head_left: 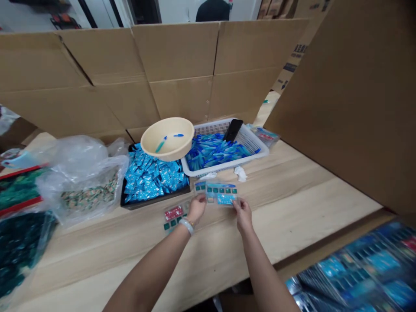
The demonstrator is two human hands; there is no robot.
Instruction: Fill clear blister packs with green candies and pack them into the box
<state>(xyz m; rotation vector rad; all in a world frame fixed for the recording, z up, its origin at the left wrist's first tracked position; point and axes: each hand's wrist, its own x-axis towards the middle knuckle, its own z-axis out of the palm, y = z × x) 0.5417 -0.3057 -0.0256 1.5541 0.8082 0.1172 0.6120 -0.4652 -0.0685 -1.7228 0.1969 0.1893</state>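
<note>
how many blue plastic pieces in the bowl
2. Both lie inside the beige plastic bowl: a longer teal-blue piece toward the left and a short blue piece near the far rim. The bowl's tilted near side could hide others.

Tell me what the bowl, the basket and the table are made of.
The bowl looks like smooth cream plastic, judging from its moulded rim. The basket seems to be white plastic, a moulded lattice. The table looks like pale wood with visible grain, possibly veneer.
</note>
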